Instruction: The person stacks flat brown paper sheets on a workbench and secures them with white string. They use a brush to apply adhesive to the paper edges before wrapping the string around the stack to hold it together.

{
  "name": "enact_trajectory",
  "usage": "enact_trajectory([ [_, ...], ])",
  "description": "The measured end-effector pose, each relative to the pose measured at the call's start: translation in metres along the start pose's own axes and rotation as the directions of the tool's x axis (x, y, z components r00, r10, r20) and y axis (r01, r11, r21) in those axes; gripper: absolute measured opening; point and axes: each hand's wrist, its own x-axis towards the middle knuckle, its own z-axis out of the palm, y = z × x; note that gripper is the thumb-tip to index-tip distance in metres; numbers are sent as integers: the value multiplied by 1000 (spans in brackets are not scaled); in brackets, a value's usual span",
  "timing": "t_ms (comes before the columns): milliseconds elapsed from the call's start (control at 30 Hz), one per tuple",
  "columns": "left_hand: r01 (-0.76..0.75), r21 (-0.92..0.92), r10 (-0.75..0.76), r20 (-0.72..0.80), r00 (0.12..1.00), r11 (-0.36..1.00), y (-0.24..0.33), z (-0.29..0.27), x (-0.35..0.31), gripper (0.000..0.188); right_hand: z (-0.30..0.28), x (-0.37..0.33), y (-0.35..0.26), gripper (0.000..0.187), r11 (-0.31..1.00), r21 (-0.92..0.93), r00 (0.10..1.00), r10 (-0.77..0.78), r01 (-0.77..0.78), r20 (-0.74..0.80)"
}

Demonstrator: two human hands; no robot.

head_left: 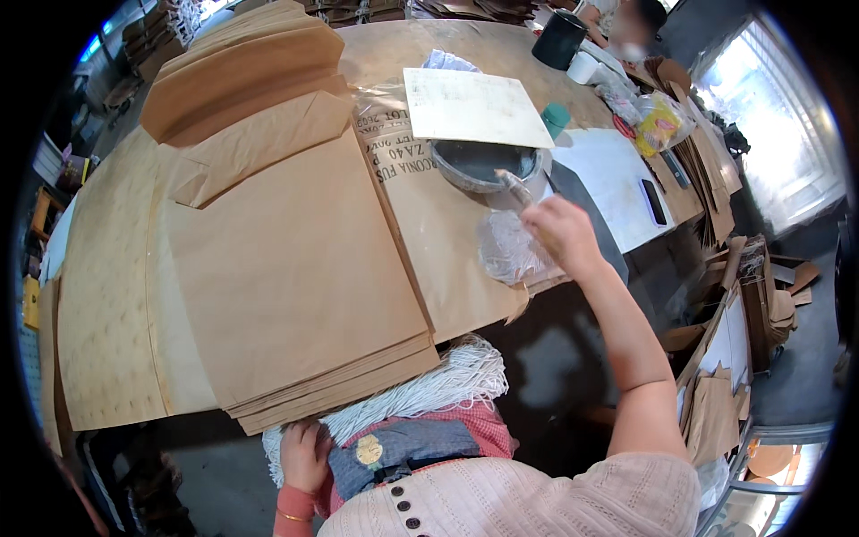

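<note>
My right hand (564, 234) is closed around a short brush-like stick (514, 186), its pale end tipped toward a round dark bowl (461, 182). A white board (479, 103) partly covers the bowl, hiding some of its inside. Below the hand lies crumpled clear plastic (512, 249). On my lap, a bundle of white strings (429, 380) runs along the table's front edge. My left hand (306, 455) is at the bundle's left end, with bent fingers against the strings. A stack of brown paper bags (291, 268) lies in front of me, its top one smooth and flat.
More brown paper bags (242, 80) with folded bottoms are piled at the back left. Toward the right are a phone (653, 202), red scissors (624, 126), a dark container (559, 40) and a green cup (556, 118). A person (617, 27) sits at the far right.
</note>
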Motion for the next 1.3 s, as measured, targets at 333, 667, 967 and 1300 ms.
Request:
enact_trajectory([
  [333, 130, 169, -155, 145, 977, 977, -9, 8, -9, 18, 65, 94, 70, 18, 772, 388, 801, 586, -504, -125],
  [667, 20, 215, -11, -41, 999, 976, 10, -5, -2, 15, 24, 97, 63, 34, 638, 390, 691, 723, -664, -8],
  [967, 80, 173, -111, 175, 978, 982, -10, -19, -35, 21, 2, 144, 26, 42, 786, -87, 791, 606, -612, -91],
  [1300, 211, 289, -171, -157, 973, 934, 3, -78, -14, 5, 37, 59, -245, 26, 696, 708, 993, -77, 117, -89],
])
